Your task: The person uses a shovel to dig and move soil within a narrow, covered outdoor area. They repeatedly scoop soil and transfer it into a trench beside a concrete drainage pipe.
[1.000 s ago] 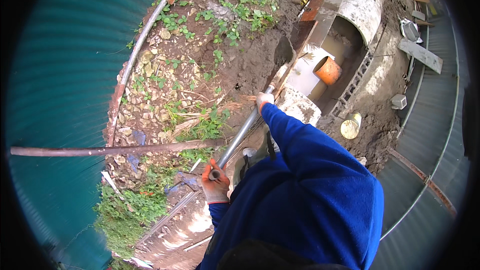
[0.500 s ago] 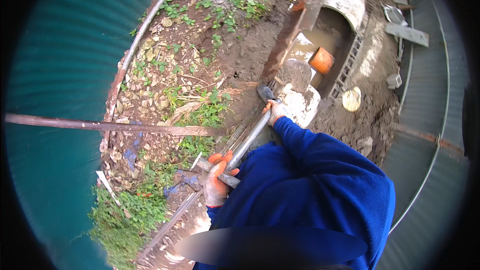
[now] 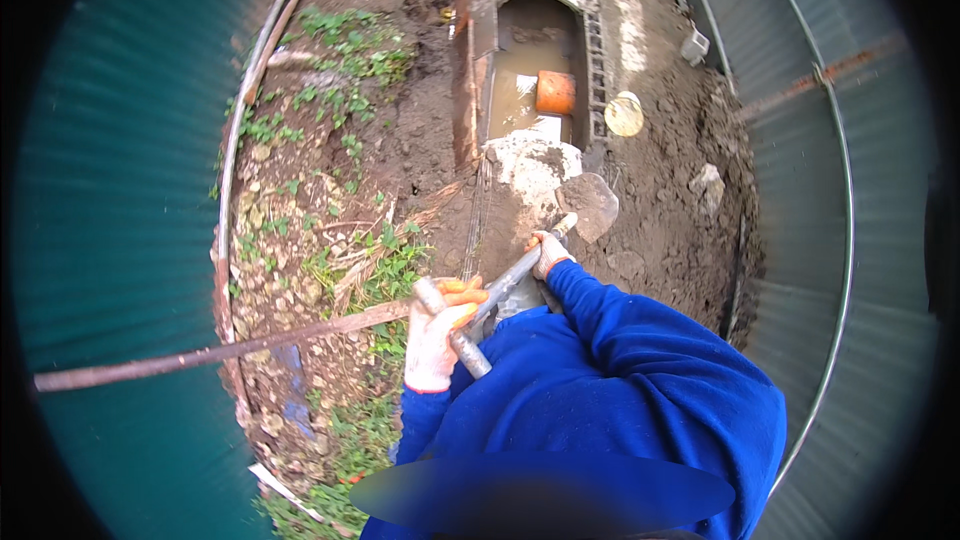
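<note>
Gloved hands (image 3: 500,300) grip shovel (image 3: 588,205), orange tub (image 3: 555,92) maybe

The shovel (image 3: 588,205) lies ahead of the person, its blade beside a lump (image 3: 530,165) at the near end of a water-filled trench (image 3: 525,70) holding a pipe (image 3: 555,92), with weedy ground (image 3: 330,200) left and bare soil (image 3: 670,170) right.
</note>
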A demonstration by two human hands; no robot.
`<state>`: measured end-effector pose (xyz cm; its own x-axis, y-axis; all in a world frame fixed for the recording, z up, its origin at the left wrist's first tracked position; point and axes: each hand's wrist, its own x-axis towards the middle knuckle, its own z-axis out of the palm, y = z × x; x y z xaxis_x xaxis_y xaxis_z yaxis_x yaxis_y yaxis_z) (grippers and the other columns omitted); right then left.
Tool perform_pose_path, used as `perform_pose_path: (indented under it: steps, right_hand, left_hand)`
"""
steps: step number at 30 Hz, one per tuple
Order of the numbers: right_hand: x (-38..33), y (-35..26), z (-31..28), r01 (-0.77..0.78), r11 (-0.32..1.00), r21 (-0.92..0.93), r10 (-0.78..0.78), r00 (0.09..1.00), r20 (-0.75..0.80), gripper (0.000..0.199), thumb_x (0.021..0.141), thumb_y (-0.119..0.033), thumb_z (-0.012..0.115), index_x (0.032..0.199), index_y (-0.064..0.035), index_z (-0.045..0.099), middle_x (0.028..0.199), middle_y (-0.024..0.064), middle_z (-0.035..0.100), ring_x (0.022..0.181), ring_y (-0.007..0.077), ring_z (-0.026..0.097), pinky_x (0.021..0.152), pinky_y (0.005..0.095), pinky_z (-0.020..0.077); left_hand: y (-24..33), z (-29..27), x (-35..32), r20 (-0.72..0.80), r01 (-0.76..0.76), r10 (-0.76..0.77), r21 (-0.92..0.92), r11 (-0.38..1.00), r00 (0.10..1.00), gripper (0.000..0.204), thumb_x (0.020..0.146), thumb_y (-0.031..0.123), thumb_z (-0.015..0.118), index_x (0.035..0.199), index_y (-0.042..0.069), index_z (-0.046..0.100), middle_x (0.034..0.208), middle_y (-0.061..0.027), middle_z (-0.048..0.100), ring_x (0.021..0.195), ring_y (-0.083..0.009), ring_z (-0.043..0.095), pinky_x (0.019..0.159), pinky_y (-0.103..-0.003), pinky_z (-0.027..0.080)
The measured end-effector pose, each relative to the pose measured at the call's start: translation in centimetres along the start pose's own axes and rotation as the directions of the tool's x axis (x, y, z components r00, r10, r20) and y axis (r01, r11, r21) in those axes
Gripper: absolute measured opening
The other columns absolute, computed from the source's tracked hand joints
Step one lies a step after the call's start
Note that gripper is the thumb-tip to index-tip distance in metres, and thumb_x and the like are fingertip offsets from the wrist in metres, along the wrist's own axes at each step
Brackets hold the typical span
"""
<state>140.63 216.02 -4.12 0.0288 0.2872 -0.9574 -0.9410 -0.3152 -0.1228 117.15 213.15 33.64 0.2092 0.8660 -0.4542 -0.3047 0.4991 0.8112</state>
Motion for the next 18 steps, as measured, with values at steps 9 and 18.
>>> perform_pose_path:
  steps: [9,18]
  right_hand:
    - [-1.7,-6.2,-9.8,0.263,0.869,0.419,-0.241,0.965,-0.104,0.018,0.093,-0.024,0.065,0.085,-0.0114,0.055,0.068,0.0069,0.057,0.057,0.0250,0.055,0.057,0.0398,0.0514]
    - [-4.2,-17.7,-16.3,0.338,0.543,0.769,-0.401,0.909,-0.116,0.017,0.098,-0.020,0.066,0.093,-0.0066,0.057,0.074,0.0077,0.060,0.065,0.0254,0.062,0.065,0.0415,0.0574]
  left_hand:
    - [-4.7,11.4,4.9,0.319,0.147,-0.173,0.102,0.984,0.932,0.044,0.073,-0.004,0.071,0.114,-0.002,0.056,0.094,-0.0145,0.075,0.125,-0.0407,0.066,0.109,-0.041,0.049]
    - [-10.5,25.8,8.4,0.399,0.230,-0.263,0.130,0.965,0.878,0.041,0.075,-0.006,0.067,0.113,0.002,0.053,0.100,-0.0153,0.074,0.125,-0.0381,0.066,0.109,-0.043,0.050]
